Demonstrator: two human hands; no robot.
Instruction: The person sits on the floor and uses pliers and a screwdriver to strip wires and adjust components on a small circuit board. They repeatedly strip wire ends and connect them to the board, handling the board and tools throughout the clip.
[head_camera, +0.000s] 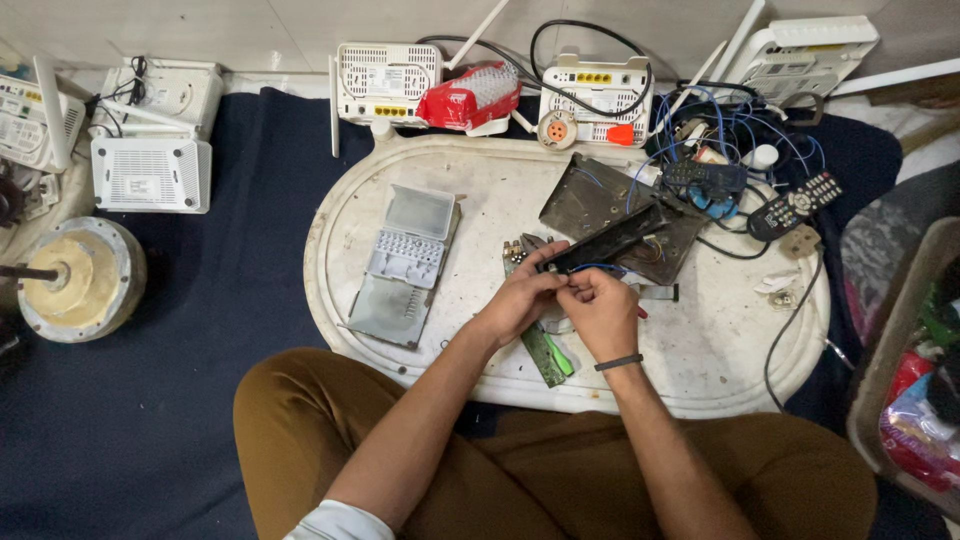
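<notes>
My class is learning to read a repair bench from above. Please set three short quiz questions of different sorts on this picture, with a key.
1. True or false: both hands meet at a blue wire by the dark metal box.
2. What lies open on the white tray, to the left hand's side?
A. a grey plastic case
B. a red bag
C. a remote control
3. Fill in: the right hand has a dark ____ on its wrist.

Key:
1. True.
2. A, the grey plastic case.
3. Band.
</notes>
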